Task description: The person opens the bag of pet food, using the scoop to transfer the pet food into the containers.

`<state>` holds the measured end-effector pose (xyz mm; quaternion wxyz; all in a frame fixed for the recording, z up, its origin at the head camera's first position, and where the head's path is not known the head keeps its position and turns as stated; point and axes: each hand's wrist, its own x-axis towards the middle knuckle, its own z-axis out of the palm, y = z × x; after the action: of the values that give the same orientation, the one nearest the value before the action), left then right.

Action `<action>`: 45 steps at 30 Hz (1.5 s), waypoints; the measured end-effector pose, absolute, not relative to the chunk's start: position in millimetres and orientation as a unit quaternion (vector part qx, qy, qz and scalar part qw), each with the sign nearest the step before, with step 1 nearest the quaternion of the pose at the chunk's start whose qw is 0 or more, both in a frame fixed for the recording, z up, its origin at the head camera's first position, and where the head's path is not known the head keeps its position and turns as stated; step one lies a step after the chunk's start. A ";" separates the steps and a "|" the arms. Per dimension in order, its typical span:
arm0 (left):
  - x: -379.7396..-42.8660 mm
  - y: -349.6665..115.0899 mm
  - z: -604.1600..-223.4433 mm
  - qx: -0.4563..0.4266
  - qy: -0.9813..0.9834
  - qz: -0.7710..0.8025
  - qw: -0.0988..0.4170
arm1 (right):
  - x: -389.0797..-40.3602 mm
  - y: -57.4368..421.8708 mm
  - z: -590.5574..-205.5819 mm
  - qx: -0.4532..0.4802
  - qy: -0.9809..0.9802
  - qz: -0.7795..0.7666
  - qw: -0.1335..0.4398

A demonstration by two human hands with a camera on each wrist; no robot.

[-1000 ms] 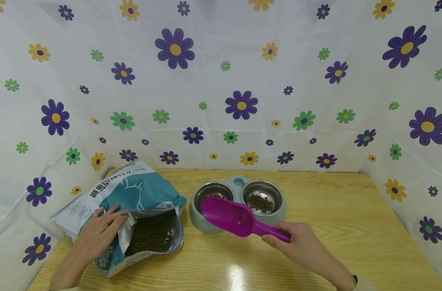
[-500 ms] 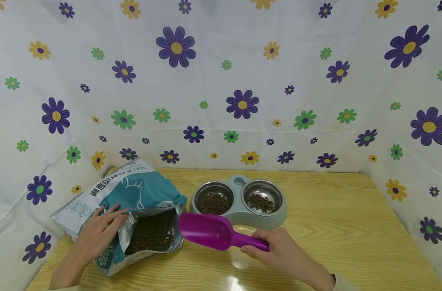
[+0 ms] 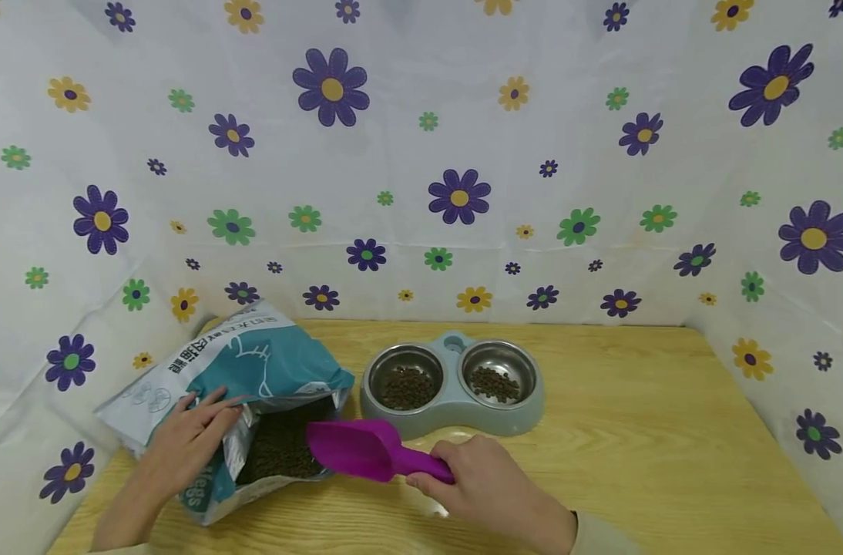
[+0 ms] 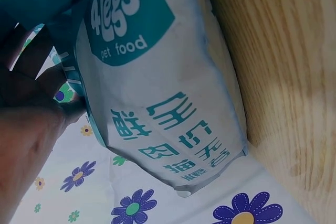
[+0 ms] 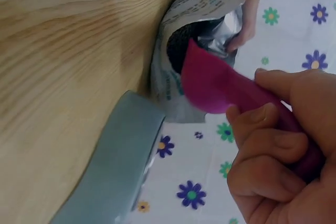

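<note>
My right hand [image 3: 480,482] grips the handle of a magenta scoop [image 3: 359,449]. Its blade points left, with the tip at the mouth of a teal and white pet food bag [image 3: 283,358]. Brown kibble [image 3: 276,447] shows inside the bag. Near that mouth my left hand [image 3: 193,447] holds the bag, fingers spread over its top and thumb by the silver-lined edge. The left wrist view shows the bag's printed side [image 4: 152,98] next to that hand. From the right wrist, the scoop [image 5: 212,82] overlaps the bag's opening, with my fingers [image 5: 268,150] wrapped around the handle.
Right of the bag stands a grey-blue double pet bowl [image 3: 452,416]. Both its steel bowls, the left one [image 3: 387,357] and the right one [image 3: 512,354], hold kibble. A flower-print cloth [image 3: 421,154] surrounds the wooden table [image 3: 636,432] at the back and sides.
My right hand has carried the scoop left and down, from over the left bowl to the bag's mouth, uncovering the kibble in that bowl. The left hand and the bag have stayed in place.
</note>
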<state>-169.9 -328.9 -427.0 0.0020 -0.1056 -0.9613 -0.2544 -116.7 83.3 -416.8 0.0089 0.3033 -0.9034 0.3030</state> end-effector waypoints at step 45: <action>-168.3 -328.7 -425.9 -0.094 -0.962 -0.256 -0.005 | -138.7 6.7 -409.5 0.194 -0.915 0.339 -0.103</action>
<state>-168.3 -328.7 -425.9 -0.0051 -0.0942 -0.9620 -0.2562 -138.7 6.7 -409.5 -0.1029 0.1941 -0.9148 0.3388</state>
